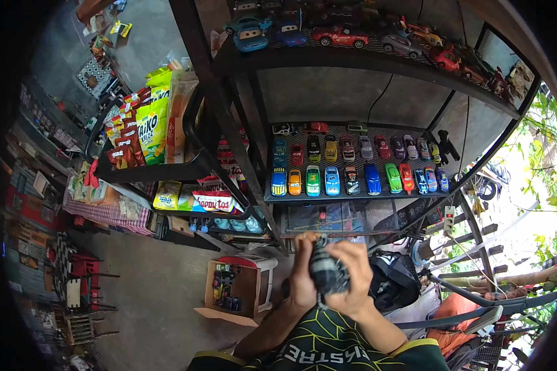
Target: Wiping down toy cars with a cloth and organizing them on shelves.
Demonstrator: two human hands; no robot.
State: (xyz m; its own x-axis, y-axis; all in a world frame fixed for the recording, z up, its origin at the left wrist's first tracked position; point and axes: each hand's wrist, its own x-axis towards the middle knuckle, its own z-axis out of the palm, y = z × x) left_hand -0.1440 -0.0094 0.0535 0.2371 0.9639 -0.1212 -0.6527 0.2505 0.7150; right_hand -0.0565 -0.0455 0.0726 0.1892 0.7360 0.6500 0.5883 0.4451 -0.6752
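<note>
In front of my chest, a bunched black-and-grey patterned cloth is held between both hands. My left hand grips its left side, and my right hand curls over the right side. Whether anything is wrapped inside the cloth cannot be seen. Beyond my hands stands a black metal rack; its mesh shelf carries rows of toy cars, among them a blue car and a green car. More toy cars, including a red one, stand on the upper shelf.
An open cardboard box with several toy cars sits by a stool at left. A black bag lies right of my hands. Snack packets fill a black tiered cart. A power strip hangs at right.
</note>
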